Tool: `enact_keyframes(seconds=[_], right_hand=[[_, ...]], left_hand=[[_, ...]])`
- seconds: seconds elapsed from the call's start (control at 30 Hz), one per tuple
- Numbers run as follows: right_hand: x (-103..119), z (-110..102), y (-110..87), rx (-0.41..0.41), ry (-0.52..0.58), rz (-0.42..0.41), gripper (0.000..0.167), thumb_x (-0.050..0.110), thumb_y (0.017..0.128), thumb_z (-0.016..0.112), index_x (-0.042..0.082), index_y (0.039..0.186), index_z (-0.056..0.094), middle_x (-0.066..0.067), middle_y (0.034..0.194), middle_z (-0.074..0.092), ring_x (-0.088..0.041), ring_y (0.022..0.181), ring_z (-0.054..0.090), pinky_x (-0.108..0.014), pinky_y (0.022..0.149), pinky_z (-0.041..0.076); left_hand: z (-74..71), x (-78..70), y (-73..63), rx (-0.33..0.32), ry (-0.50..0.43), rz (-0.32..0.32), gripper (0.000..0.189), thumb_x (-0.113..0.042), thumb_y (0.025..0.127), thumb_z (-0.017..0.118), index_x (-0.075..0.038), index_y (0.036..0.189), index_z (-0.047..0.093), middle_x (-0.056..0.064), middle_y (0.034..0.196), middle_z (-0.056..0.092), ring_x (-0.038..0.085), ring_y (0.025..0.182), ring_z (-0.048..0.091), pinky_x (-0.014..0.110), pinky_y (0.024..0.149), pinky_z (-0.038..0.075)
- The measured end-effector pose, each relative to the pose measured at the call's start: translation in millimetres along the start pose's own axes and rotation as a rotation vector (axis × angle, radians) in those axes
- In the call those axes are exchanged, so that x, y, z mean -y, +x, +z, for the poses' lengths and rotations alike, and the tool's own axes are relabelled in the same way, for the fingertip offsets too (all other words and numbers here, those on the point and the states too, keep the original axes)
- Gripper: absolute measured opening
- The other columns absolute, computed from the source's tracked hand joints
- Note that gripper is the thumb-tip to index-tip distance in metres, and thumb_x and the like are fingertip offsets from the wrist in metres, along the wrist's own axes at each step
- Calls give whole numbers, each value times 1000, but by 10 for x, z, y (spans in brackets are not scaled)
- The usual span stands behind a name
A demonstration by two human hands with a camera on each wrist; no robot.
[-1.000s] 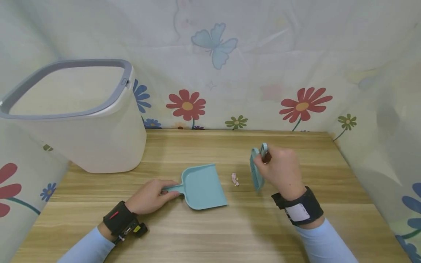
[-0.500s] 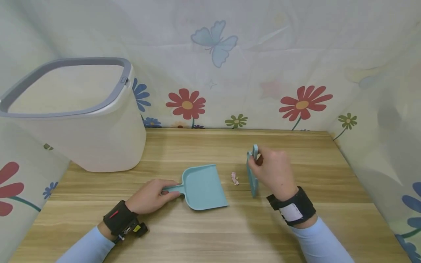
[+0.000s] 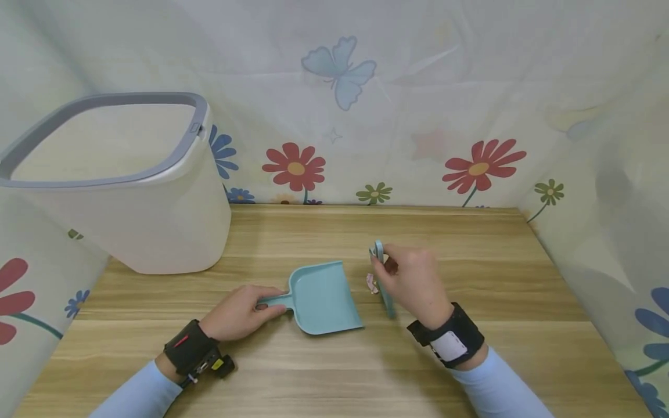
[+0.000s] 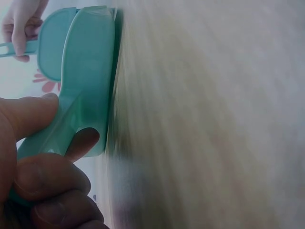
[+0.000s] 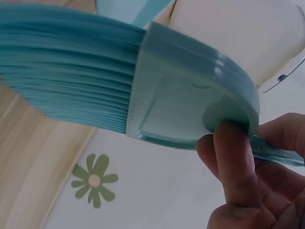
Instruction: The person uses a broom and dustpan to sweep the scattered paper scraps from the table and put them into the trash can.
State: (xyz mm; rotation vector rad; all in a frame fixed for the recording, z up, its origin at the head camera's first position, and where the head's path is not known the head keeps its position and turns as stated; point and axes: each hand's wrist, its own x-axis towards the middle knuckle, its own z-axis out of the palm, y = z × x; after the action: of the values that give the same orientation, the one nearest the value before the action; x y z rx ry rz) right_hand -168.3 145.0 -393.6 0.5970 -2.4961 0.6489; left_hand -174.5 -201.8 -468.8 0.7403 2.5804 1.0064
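My left hand (image 3: 237, 313) grips the handle of a light blue dustpan (image 3: 323, 299), which lies flat on the table with its straight edge facing right. In the right hand (image 3: 418, 281) I hold a small blue hand brush (image 3: 387, 299) upright, thumb and fingers pinching it where the handle meets the head. The right wrist view shows the brush's long bristles (image 5: 71, 71) fanned out. Between dustpan and brush lies a small crumpled pinkish scrap (image 3: 371, 283), close beside the brush and apart from the dustpan. The left wrist view shows fingers curled round the dustpan handle (image 4: 52, 131).
A tall white bin (image 3: 172, 226) with a grey rim stands at the back left of the wooden table (image 3: 313, 377). A flower-printed curtain (image 3: 397, 116) hangs behind and along both sides.
My right hand has moved left with the brush, bringing it up to the pinkish scrap, which stays in about the same spot. The left hand and dustpan stay still.
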Motion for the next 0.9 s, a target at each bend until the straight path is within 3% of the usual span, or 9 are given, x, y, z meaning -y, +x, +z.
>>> enact_keyframes(seconds=[0.37,0.47,0.57,0.7,0.9], right_hand=[[116,73,-45,25,193,52,7,12,93,78,6,90,76,0,65,68,-3,54,55,-19,49,46],[103,77,-44,-8,262,73,6,10,94,76,4,95,77,-2,71,72,-3,55,56,-20,49,48],[68,58,-35,-69,316,68,6,5,92,76,2,98,76,-5,74,73,-3,55,57,-18,49,48],[28,5,-12,-125,307,36,8,3,91,77,0,97,75,-6,71,73,-2,52,57,-16,47,46],[13,-46,7,-125,234,64,8,6,91,78,1,97,75,-5,68,72,-3,50,57,-16,46,45]], left_hand=[[28,-16,5,-7,-2,-4,39,-42,101,67,-21,134,71,-10,110,72,1,67,54,21,67,47],[40,-8,7,-11,2,-6,41,-43,101,66,-20,134,71,-10,112,72,2,68,54,21,68,47],[43,-12,5,-15,13,-7,41,-44,101,66,-20,135,70,-9,120,73,1,83,62,24,77,52],[38,-22,1,-14,24,-18,42,-45,101,66,-20,135,70,-6,129,72,3,96,65,28,86,54],[30,-3,-8,-14,11,-30,44,-47,101,66,-19,134,71,-4,128,73,5,85,61,25,78,49]])
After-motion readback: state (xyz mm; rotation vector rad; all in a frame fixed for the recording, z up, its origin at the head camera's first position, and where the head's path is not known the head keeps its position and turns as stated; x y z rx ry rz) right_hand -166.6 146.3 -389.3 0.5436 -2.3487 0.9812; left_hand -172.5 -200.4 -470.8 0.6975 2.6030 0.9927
